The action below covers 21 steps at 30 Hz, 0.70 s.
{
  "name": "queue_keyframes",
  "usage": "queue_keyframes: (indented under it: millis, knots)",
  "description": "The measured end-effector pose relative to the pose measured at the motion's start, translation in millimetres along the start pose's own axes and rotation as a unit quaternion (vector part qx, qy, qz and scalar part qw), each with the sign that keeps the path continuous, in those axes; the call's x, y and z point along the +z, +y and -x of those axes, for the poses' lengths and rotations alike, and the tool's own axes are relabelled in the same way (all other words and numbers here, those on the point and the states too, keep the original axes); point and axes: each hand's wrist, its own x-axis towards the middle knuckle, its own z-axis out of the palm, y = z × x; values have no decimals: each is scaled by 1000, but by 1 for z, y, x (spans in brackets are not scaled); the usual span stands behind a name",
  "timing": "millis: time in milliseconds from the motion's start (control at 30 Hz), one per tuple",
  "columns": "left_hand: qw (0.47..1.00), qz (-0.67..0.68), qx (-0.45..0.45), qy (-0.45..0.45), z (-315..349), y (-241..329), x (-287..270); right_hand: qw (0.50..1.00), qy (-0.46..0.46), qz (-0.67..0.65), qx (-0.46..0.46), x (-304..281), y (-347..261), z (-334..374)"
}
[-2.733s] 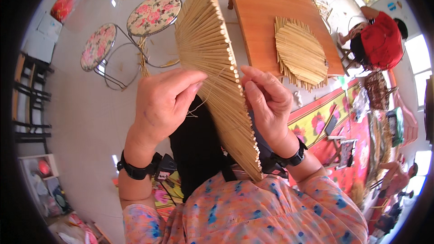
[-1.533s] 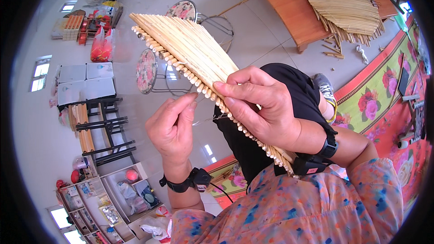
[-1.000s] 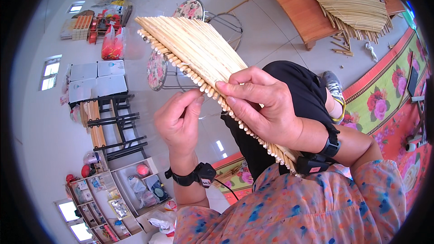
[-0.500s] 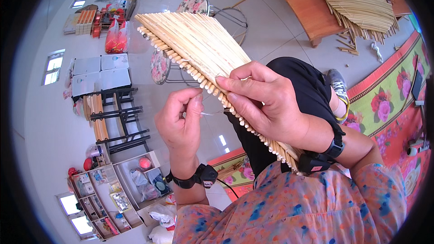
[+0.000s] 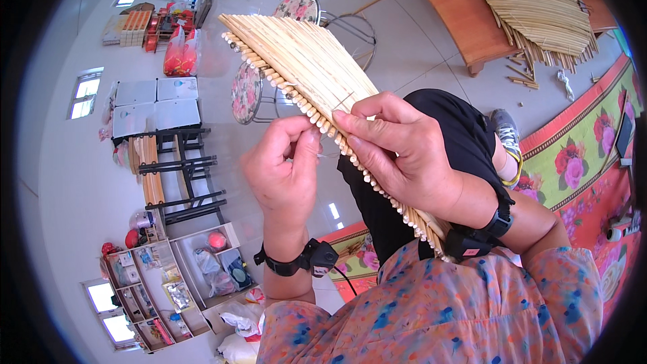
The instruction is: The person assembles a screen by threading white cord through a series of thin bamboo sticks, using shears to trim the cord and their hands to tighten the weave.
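A panel of pale straw-coloured reed stalks [image 5: 306, 54], laid side by side with their cut ends in a row, slants across my front above my lap. My right hand [image 5: 414, 152] grips its edge, thumb at the row of cut ends and fingers over the upper face. At that same edge, my left hand [image 5: 283, 165] is closed in a pinch of thumb and forefinger. A thin whitish thread [image 5: 323, 156] shows beside the pinching fingers; how it runs through the stalks is hidden.
A larger reed panel [image 5: 539, 7] lies on a brown wooden table [image 5: 448, 7] at the far right, with loose stalk pieces below. Round floral stools [image 5: 246, 93] stand beyond my work. Shelving [image 5: 151, 296] is on the left; a flowered mat [image 5: 573, 162] covers floor at right.
My left hand has shifted slightly right and up, closer to my right hand and against the edge of the panel. My right hand keeps its hold, and the view has shifted a little.
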Motion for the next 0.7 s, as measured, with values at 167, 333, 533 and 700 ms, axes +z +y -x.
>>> queue_keyframes:
  millis: [167,333,533,700]
  knots:
    - [996,54,-62,26,2,13,10,999,-12,15,30,-1,-5,1]
    - [996,33,-75,35,3,26,18,1000,7,12,13,1,-3,1]
    - [1000,19,-7,-23,3,25,12,999,-2,7,41,-2,-9,0]
    - [997,-33,-65,39,-28,25,-23,991,-68,6,116,-13,-22,2]
